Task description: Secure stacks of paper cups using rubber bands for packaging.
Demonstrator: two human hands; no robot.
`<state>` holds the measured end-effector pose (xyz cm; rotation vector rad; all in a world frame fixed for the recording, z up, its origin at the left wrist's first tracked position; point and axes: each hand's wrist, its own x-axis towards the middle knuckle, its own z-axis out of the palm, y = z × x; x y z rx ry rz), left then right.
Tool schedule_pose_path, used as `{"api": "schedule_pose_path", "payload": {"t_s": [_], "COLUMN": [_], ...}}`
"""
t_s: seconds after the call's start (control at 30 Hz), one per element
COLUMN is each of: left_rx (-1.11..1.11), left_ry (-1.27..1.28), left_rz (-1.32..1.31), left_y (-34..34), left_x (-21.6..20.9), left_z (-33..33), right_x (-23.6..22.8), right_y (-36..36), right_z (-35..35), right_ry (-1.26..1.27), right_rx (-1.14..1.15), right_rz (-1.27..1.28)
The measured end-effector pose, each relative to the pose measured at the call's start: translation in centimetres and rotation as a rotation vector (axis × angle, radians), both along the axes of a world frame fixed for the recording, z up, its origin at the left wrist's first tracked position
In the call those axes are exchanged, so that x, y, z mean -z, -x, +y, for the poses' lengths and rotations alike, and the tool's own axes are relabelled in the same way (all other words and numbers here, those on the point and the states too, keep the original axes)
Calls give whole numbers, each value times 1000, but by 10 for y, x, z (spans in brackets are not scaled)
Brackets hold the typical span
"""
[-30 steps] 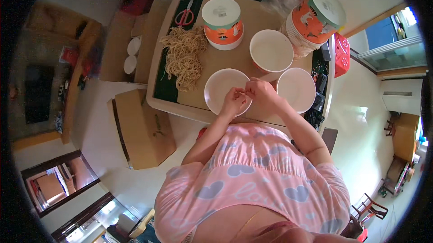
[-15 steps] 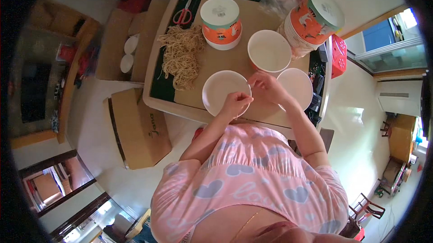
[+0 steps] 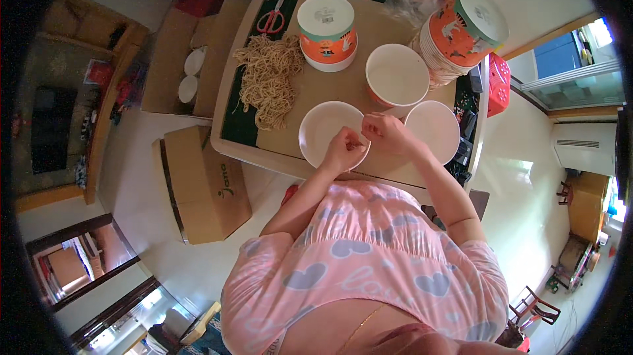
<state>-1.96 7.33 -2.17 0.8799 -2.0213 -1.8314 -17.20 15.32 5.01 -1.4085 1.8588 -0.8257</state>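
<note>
My left hand (image 3: pixel 347 150) is closed in a pinch at the near right rim of a white paper bowl (image 3: pixel 322 129). Beside it, the curled fingers of my right hand (image 3: pixel 388 132) meet the same rim from the right. Whatever sits between the fingertips of either hand is too small to make out. Right of my right hand lies another white bowl (image 3: pixel 436 132), partly behind my wrist. An orange-sided paper bowl (image 3: pixel 397 75) stands open just beyond. A tangled heap of beige cord (image 3: pixel 267 81) lies on the cardboard sheet (image 3: pixel 316 91) at the left.
Upturned orange bowls (image 3: pixel 328 32) stand at the table's middle back, and a tall stack (image 3: pixel 461 32) leans at the right. Red-handled scissors (image 3: pixel 271 20) lie by the cord. Cartons (image 3: pixel 204 187) stand on the floor left, and a red stool (image 3: pixel 499 85) is beyond the right edge.
My two hands have drawn slightly closer together at the bowl's rim, and the right one has curled more. The whole view has shifted a little; the bowls and cord stay put.
</note>
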Motion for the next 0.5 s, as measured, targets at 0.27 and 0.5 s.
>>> {"api": "schedule_pose_path", "payload": {"t_s": [0.27, 0.5], "left_rx": [144, 133], "left_ry": [640, 802], "left_rz": [69, -113], "left_y": [-19, -2], "left_x": [-29, -42], "left_z": [-3, 2], "right_x": [2, 11], "right_y": [-4, -2], "right_z": [-5, -3], "right_ry": [124, 143], "right_rx": [30, 62], "right_rz": [104, -63]}}
